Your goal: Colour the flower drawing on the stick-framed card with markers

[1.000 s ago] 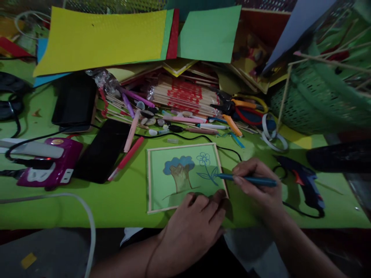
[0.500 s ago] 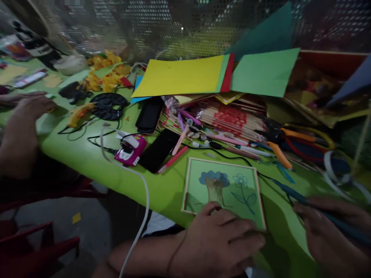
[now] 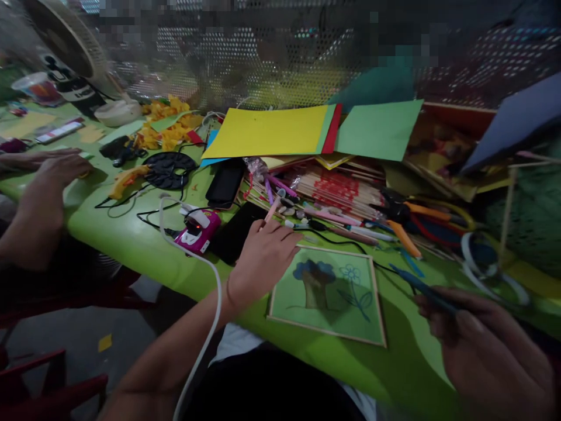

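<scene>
Palm down, my left hand [image 3: 265, 254] reaches over the top left corner of a framed picture [image 3: 326, 327], beside a black phone [image 3: 239, 231]. Its fingers are loosely bent and apart, and I see nothing held; their undersides are hidden. A pink pen [image 3: 272, 211] shows just beyond the fingers. The picture lies flat on the table, with a blue-topped brown tree and a blue outlined flower on green, inside a thin light wooden border. My right hand [image 3: 486, 339] grips a blue pen [image 3: 423, 285], its tip pointing left above the table, right of the frame.
Sticks [image 3: 333, 187], pens, orange-handled pliers [image 3: 405, 240] and white tape rings [image 3: 468, 263] clutter the back. Coloured paper [image 3: 272, 131] lies over them. A magenta power strip [image 3: 199, 234] and white cable [image 3: 214, 275] are at left. Another person's arm [image 3: 39, 199] rests further left.
My left hand has left the picture's lower edge and moved up and left toward the pens and phone. The whole picture now shows more fully. My right hand still holds the pen.
</scene>
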The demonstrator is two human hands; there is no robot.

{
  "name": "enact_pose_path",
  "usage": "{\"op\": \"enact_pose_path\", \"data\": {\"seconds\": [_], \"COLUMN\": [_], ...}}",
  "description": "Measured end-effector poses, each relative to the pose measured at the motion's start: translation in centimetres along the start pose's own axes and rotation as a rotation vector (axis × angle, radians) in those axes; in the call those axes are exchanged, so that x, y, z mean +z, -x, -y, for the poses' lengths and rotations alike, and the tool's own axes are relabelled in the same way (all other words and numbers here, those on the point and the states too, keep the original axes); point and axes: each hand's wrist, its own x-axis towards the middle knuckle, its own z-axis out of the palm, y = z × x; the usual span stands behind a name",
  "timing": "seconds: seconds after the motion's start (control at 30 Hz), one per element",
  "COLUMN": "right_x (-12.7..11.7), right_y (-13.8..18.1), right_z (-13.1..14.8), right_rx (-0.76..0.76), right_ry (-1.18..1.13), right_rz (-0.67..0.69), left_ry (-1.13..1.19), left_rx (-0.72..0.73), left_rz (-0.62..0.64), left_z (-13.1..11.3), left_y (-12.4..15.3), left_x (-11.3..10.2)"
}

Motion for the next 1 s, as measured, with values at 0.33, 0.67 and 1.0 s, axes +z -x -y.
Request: {"op": "enact_pose_path", "data": {"seconds": [0.33, 0.67, 1.0], "right_x": [0.1, 0.5, 3.6], "right_y": [-0.5, -1.5, -1.7], "right_z": [0.0, -0.6, 0.3], "right_rx": [-0.02, -0.077, -0.177], "right_ry": [-0.043, 0.062, 0.234], "right_rz": [0.005, 0.181, 0.347], "left_ry": [-0.079, 0.103, 0.431], "left_rx": [0.256, 0.204, 0.181], "left_rz": [0.111, 0.059, 0.068], "left_z": [1.2, 1.3, 0.8], "left_y": [-5.8, -5.6, -4.8], "left_x": [3.5, 2.9, 2.1]}}
